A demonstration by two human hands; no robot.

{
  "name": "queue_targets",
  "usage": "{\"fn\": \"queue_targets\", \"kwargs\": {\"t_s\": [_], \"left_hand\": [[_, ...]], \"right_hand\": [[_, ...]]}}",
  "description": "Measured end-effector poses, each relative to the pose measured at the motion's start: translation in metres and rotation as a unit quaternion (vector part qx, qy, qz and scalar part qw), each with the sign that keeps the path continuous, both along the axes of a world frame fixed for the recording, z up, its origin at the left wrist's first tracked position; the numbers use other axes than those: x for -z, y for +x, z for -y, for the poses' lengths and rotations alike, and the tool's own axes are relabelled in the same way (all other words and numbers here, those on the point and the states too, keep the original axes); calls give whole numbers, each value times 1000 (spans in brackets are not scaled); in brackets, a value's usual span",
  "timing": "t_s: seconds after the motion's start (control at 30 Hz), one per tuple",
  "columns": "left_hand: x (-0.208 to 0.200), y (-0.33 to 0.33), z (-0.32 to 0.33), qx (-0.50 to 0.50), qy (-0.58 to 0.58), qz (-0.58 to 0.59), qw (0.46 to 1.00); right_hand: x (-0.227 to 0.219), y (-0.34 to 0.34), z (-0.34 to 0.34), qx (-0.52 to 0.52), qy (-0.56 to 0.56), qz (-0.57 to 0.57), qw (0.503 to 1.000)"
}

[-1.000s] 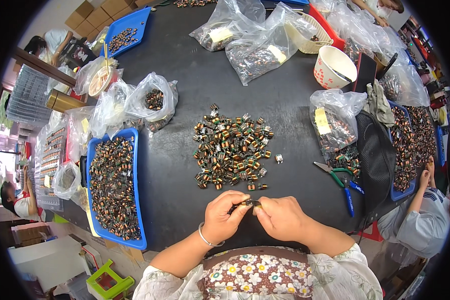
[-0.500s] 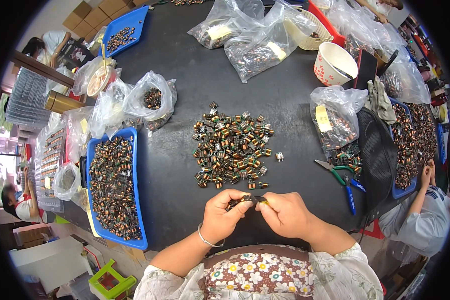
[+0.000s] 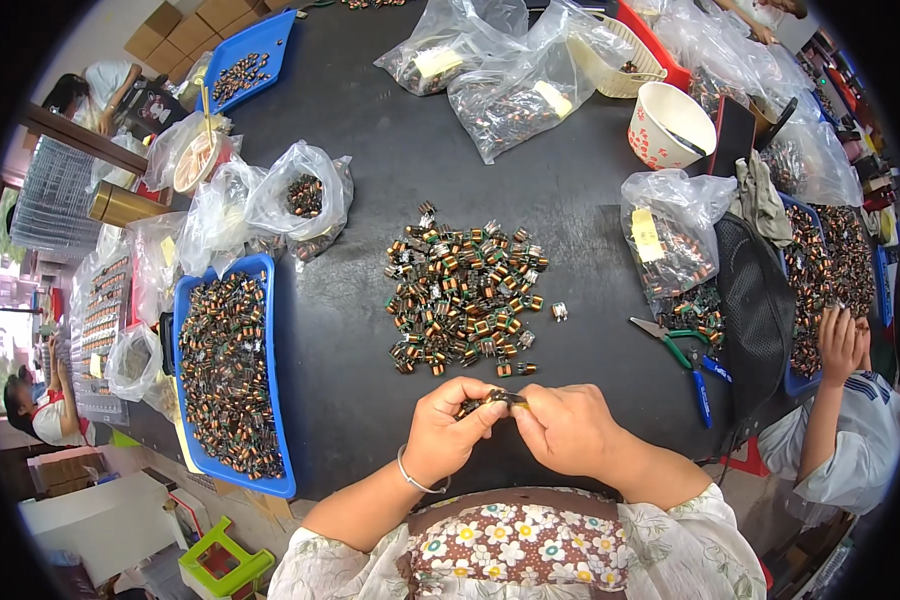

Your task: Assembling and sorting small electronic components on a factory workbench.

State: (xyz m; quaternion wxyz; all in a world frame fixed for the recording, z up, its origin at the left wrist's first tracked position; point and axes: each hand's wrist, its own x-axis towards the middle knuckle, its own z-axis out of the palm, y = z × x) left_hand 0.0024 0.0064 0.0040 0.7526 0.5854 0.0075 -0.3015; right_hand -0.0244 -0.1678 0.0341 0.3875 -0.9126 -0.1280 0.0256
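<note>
My left hand (image 3: 446,428), with a silver bangle at its wrist, is closed round several small copper-wound coils (image 3: 470,406). Its thumb and forefinger pinch at the end that meets the other hand. Fingertip to fingertip with it, my right hand (image 3: 570,428) is closed on a thin dark piece (image 3: 513,398), mostly covered by the fingers, whose kind I cannot make out. Just beyond both hands lies a loose pile of coils (image 3: 460,290) with copper windings, dark cores and bits of green. One silvery coil (image 3: 560,312) lies apart on its right.
A blue tray (image 3: 287,440) full of coils stands left; bagged coils (image 3: 305,195) sit behind it. To the right lie green-handled pliers (image 3: 678,350), a blue-handled tool (image 3: 703,395), a bag of coils (image 3: 675,245) and a black mesh bag (image 3: 755,310). Farther back stands a patterned bowl (image 3: 660,125). A co-worker's hands (image 3: 843,340) are at far right.
My right hand has shifted slightly left, closing the small gap to my left hand. The co-worker's hands at the right have risen a little. The pile looks the same.
</note>
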Motion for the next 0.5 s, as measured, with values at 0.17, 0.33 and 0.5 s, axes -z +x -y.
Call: {"fn": "queue_targets", "kwargs": {"t_s": [0.17,0.33,0.5], "left_hand": [[3,-4,0,-1,-9,15,1000],[4,-3,2,-7,-8,43,999],[2,-3,1,5,14,100,995]], "right_hand": [[-4,-1,0,-18,16,-49,999],[3,-2,2,-29,81,-92,992],[-8,2,6,-52,194,-224,954]]}}
